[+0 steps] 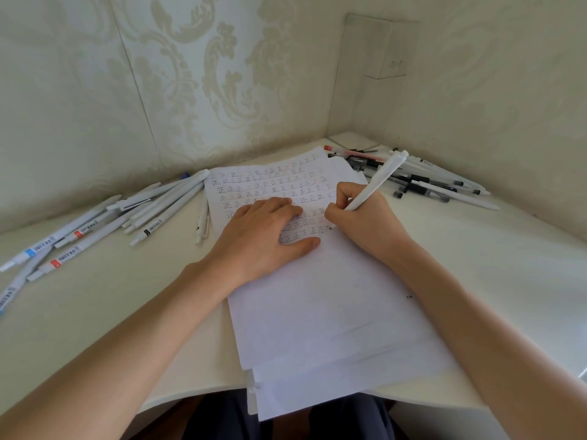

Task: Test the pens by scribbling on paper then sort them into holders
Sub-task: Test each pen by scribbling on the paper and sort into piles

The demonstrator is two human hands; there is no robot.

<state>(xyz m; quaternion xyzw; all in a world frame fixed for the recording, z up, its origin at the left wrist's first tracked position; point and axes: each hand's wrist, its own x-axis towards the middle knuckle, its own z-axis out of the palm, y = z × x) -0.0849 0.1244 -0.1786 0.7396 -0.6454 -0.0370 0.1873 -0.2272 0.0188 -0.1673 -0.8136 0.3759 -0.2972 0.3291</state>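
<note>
In the head view, a white pen (376, 182) is gripped in the closed fingers of the right hand (359, 217), its tip set on the paper (320, 312) at the end of the lowest row of written marks, while the left hand (263, 233) is laid flat, fingers spread, on the same sheet. White pens (104, 223) are scattered on the desk (95, 312) left of the paper, and a second heap of pens (422, 179) is piled in the far right corner.
</note>
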